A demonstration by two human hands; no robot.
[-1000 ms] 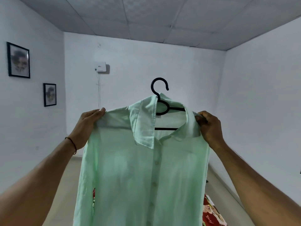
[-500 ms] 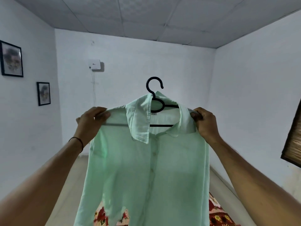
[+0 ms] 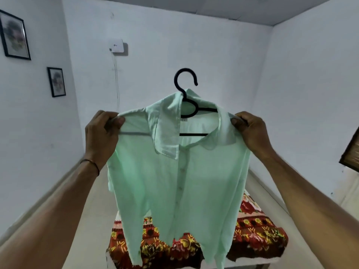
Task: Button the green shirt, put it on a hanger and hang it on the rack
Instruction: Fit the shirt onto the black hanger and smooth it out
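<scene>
The pale green shirt (image 3: 174, 181) hangs in the air in front of me on a black plastic hanger (image 3: 185, 90), its front buttoned down the middle and its collar turned up unevenly. The hanger's hook sticks up above the collar; its bar shows inside the neck opening. My left hand (image 3: 101, 133) grips the shirt's left shoulder over the hanger end. My right hand (image 3: 250, 133) grips the right shoulder the same way. No rack is in view.
Below the shirt lies a bed with a red floral cover (image 3: 256, 230). White walls surround me, with two framed pictures (image 3: 14, 35) on the left wall, a white box (image 3: 116, 46) on the far wall and a dark frame edge (image 3: 351, 152) at right.
The view has tilted down, so the bed now shows under the shirt. Both hands keep their hold on the shoulders and the shirt stays spread between them.
</scene>
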